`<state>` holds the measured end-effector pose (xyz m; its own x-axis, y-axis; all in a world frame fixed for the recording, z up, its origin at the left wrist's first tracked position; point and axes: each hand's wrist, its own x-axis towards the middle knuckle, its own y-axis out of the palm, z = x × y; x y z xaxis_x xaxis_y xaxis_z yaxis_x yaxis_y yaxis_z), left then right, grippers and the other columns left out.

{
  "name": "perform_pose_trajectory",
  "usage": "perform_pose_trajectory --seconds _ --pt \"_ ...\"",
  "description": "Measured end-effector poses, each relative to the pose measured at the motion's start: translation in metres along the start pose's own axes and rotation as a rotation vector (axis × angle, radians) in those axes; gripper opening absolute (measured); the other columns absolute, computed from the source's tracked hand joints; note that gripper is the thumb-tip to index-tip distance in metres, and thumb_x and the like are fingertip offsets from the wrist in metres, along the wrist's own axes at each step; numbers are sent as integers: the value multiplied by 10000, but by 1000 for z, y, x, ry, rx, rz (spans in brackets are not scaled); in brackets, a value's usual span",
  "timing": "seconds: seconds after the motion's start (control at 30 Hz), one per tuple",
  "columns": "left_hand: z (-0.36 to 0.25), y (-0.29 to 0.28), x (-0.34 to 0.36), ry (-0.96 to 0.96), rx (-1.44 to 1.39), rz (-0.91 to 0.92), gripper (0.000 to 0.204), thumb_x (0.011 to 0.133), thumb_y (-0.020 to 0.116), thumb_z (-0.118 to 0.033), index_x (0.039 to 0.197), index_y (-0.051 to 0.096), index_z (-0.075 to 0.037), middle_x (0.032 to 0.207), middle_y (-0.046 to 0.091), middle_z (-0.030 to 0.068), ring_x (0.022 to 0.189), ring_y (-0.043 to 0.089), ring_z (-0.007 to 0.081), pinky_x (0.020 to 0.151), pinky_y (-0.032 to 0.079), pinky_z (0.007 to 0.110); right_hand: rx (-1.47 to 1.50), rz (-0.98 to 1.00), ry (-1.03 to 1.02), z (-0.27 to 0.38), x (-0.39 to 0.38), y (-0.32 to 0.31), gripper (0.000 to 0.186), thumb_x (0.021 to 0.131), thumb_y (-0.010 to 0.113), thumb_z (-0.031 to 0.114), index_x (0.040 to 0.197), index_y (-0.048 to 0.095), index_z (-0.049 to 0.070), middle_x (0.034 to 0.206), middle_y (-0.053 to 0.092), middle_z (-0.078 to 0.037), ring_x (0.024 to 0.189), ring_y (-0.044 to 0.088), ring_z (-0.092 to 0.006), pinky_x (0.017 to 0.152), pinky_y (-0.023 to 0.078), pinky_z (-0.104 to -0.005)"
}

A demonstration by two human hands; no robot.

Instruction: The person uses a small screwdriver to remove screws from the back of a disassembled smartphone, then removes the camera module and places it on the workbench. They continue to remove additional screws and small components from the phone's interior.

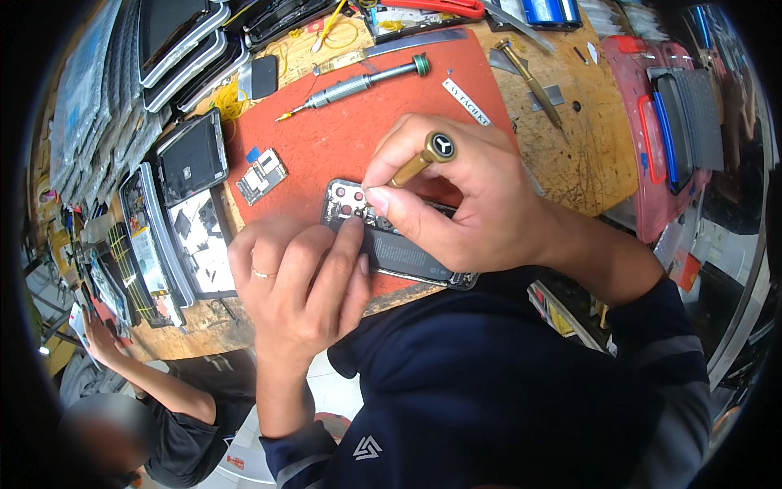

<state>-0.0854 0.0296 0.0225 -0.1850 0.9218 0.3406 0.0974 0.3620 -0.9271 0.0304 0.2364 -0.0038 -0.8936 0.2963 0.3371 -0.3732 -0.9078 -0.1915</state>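
An opened phone (407, 249) lies slantwise on the red work mat, its black battery and inner parts bare. Round openings show at its upper left end. My left hand (301, 285) is closed at the phone's left end, with the index fingertip pressing beside those openings. Above the phone, my right hand (464, 191) grips a brass-coloured screwdriver (414, 165) between thumb and index finger, its capped end up. The thumb and fingertips hide its tip. A small circuit board (262, 175) rests on the mat to the left.
Another screwdriver (358, 84) with a grey handle lies on the red mat (481, 69). A brass tool (533, 85) lies at the far right. Phone housings (191, 159) and wrapped parts (98, 106) crowd the left. A pink case (643, 163) stands right. Another person's arm (155, 379) shows lower left.
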Motion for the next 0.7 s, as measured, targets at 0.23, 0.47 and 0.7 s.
perform_pose_trajectory --seconds 0.23,0.47,0.7 --pt "1 2 -2 -3 -28 3 319 824 805 -208 1123 833 -100 985 639 25 947 653 251 921 490 472 23 -12 -4 0 0 1 125 973 755 -72 1062 704 0 937 704 -50 665 580 -43 546 410 -233" --pt "16 0 0 30 -131 44 368 799 778 -207 1150 832 -111 1021 680 33 975 645 266 937 483 475 -8 6 -20 1 0 -2 123 977 754 -62 1068 709 7 935 716 -46 625 556 -35 532 393 -232" --pt "26 -7 1 89 -119 105 360 813 758 -224 1145 844 -116 1038 699 25 992 648 265 962 475 479 -9 11 -10 -1 1 0 123 978 748 -71 1060 707 12 917 705 -29 607 544 -21 516 370 -229"
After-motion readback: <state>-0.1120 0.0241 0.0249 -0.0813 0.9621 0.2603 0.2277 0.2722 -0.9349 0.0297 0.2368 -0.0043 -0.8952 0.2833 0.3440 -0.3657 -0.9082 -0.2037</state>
